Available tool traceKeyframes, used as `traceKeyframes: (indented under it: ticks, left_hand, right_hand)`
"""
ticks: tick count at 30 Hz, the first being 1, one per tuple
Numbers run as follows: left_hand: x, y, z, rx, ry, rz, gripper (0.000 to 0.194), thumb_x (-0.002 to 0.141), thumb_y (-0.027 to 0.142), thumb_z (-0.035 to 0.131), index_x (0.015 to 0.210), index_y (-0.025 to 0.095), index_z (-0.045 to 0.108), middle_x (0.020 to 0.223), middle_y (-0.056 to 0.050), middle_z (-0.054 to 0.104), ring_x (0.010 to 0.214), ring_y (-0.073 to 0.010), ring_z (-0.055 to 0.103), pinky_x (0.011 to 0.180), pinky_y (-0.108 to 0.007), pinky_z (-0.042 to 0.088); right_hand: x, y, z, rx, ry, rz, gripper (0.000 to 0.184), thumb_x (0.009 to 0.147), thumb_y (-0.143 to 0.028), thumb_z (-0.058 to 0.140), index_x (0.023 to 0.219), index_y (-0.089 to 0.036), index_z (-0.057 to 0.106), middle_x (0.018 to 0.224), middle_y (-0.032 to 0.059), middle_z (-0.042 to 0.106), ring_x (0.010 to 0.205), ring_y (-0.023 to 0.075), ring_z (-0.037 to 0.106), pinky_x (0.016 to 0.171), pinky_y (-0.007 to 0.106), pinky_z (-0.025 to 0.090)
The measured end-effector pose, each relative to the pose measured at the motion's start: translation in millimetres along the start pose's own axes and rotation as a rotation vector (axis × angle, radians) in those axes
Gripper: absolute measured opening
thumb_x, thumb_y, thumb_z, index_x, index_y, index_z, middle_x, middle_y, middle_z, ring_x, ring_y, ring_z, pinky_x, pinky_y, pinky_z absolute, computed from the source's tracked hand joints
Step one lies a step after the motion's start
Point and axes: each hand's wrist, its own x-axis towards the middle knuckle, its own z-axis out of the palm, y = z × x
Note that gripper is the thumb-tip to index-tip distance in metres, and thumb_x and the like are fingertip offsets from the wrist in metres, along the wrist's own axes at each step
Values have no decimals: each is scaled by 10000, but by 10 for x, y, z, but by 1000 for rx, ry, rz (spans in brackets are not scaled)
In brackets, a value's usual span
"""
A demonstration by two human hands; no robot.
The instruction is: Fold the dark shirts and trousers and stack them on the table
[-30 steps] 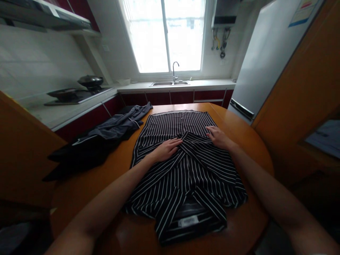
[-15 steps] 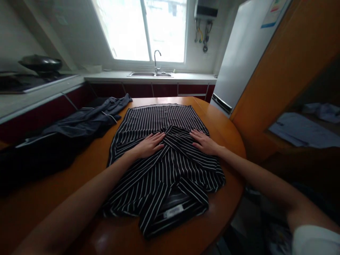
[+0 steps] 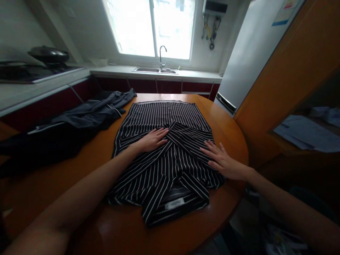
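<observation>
A black shirt with white stripes lies spread on the wooden table, its collar and label toward me and its hem at the far side. Both sleeves are folded inward and meet near the middle of the shirt. My left hand rests flat on the left sleeve, close to where the sleeves meet, fingers stretched out. Over the right sleeve, near the shirt's right edge, is my right hand, its fingers spread. Whether the right palm presses on the cloth I cannot tell.
Dark clothing with white piping lies along the table's left side. Beyond are a counter with a sink, a stove with a wok, and a refrigerator. Papers sit on a shelf at the right.
My right hand has moved right and toward me along the right sleeve, with fingers more spread. My left hand stays in place on the shirt. The camera view has shifted slightly.
</observation>
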Motion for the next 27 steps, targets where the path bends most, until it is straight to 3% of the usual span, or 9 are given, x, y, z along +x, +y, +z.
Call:
traceKeyframes:
  ticks: [4, 8, 11, 15, 19, 23, 27]
  left_hand:
    - [-16, 47, -25, 16, -17, -7, 640, 1055, 559, 306, 1616, 257, 244, 1662, -57, 263, 1547, -246, 211, 1253, -446, 108]
    - [-29, 84, -52, 20, -46, -36, 640, 1056, 559, 301, 1619, 264, 233, 1667, -46, 252, 1549, -249, 201, 1255, -444, 112]
    - [-42, 121, -83, 50, -84, -35, 649, 1061, 559, 266, 1631, 264, 170, 1681, -44, 209, 1559, -237, 161, 1257, -438, 81]
    - [-60, 165, -130, 83, -140, -18, 704, 1042, 599, 284, 1638, 272, 100, 1699, -40, 120, 1570, -242, 83, 1254, -435, 28]
    - [-67, 164, -135, 63, -148, -5, 746, 1027, 619, 323, 1639, 260, 92, 1703, -49, 99, 1571, -259, 71, 1254, -451, 15]
    - [-61, 173, -153, 8, -127, 2, 721, 1029, 581, 368, 1633, 265, 134, 1701, -60, 134, 1568, -265, 99, 1256, -483, 51]
    - [-106, 368, -420, -97, -32, 33, 690, 1038, 481, 423, 1628, 228, 171, 1697, -91, 165, 1562, -253, 142, 1254, -452, 160]
  right_hand:
    - [632, 18, -170, 17, 181, 72, 577, 1039, -499, 350, 1599, -389, 266, 1701, 13, 112, 1564, 312, 35, 1215, 669, -2]
    - [1387, 13, -175, 25, 154, 110, 604, 1023, -511, 383, 1587, -301, 333, 1696, 83, 153, 1563, 337, 67, 1210, 671, 64]
    - [1729, 58, -11, -48, 141, 129, 637, 1017, -529, 363, 1593, -260, 317, 1698, 108, 133, 1566, 321, 49, 1210, 661, 71]
    - [1834, 197, 261, -135, 39, 129, 706, 1008, -603, 305, 1609, -235, 274, 1696, 124, 110, 1566, 312, 51, 1218, 638, 56]
    - [1818, 288, 352, -135, 35, 117, 717, 1005, -626, 284, 1605, -232, 290, 1694, 121, 119, 1566, 298, 65, 1228, 615, 68]
    - [1791, 281, 241, -59, 62, 95, 679, 1015, -562, 346, 1600, -221, 300, 1691, 127, 127, 1567, 305, 54, 1220, 645, 57]
    - [1541, 158, -39, 93, 200, -23, 608, 1013, -451, 434, 1574, -227, 365, 1674, 111, 229, 1564, 301, 94, 1228, 640, 89]
